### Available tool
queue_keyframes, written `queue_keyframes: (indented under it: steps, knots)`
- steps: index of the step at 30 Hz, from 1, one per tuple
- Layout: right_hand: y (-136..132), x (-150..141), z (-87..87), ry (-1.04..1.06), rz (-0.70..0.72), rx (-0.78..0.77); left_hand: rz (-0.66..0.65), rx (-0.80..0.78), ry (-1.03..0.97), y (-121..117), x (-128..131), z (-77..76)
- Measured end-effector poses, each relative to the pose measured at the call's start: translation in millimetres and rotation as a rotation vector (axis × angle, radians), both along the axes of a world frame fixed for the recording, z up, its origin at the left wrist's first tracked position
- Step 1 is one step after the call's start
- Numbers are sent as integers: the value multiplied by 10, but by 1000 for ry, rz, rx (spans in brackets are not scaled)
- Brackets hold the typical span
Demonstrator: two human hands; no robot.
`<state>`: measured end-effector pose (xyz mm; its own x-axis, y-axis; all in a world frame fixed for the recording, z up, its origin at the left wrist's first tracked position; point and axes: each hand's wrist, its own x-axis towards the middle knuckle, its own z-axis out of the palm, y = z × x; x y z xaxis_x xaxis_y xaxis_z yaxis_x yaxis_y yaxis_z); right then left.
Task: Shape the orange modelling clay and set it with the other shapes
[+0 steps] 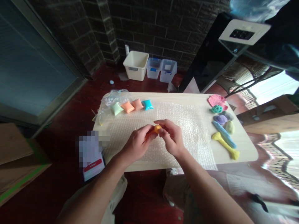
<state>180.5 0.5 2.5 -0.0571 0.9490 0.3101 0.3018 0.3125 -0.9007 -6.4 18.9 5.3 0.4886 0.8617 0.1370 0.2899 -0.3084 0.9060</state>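
Over the middle of the table, my left hand (139,140) and my right hand (171,137) both grip a lump of orange modelling clay (158,128). A rounded knob of it shows between the fingertips, while a thinner part runs back into my left hand and is partly hidden. My right thumb and fingers pinch the knob's side. Beneath the hands lies a sheet of bubble wrap (191,137). Beyond them sit small packets of clay: a pale green packet (116,109), an orange packet (127,107), a salmon packet (137,104) and a blue packet (147,105).
On the table's right side lie a yellow bone-shaped clay piece (225,146), a blue clay roll (224,134), a pink clay piece (216,101) and several other lumps. Clear plastic bags (108,104) cover the far left corner. Storage bins (137,67) stand by the wall.
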Motion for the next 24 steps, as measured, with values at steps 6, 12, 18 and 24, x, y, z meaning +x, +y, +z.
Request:
queue_keyframes:
  steps: [6,12,18,24]
  knots:
    - [-1,11,-7,-115,81,-80,38,179,29,6,-18,-25]
    - [28,-24,-5,-191,49,-120,-5,139,36,-11,-2,-86]
    - [63,-36,-53,-222,9,-56,-87,-62,160,-16,-10,-158]
    - [61,-41,-74,-119,26,-140,-63,-87,237,-45,9,-148]
